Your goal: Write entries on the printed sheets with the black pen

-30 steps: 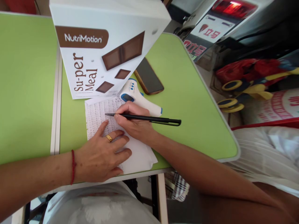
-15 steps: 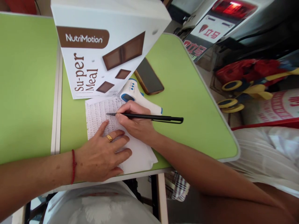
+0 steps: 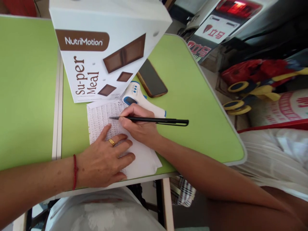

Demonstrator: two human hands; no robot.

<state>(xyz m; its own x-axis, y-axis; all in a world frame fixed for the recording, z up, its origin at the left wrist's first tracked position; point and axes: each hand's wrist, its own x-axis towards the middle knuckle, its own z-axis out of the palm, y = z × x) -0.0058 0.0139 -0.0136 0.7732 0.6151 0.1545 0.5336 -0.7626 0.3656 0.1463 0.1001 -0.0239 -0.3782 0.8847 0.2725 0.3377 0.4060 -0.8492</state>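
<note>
We rest our empty, loosely spread left hand (image 3: 104, 160) on the paper (image 3: 99, 114), presumably steadying it, while our right hand (image 3: 139, 130) pinches the pen (image 3: 168, 121) over it, likely for control.

Paper (image 3: 142, 160) on table (image 3: 192, 99), before box (image 3: 101, 61)

Soft, even light bathes a smooth, pale-rimmed green tabletop (image 3: 197, 96), leaving only faint shadows, while a white glint flares in a glossy red plastic tail lamp (image 3: 239, 8) at upper right, where the background sinks into gloom. Brown lettering (image 3: 80, 75) on a tall white cardboard box (image 3: 108, 51), splayed toward the top by wide-angle distortion, reads crisply; fine dark handwriting (image 3: 99, 114) on a white paper sheet (image 3: 144, 163) smears beyond reading.
</note>
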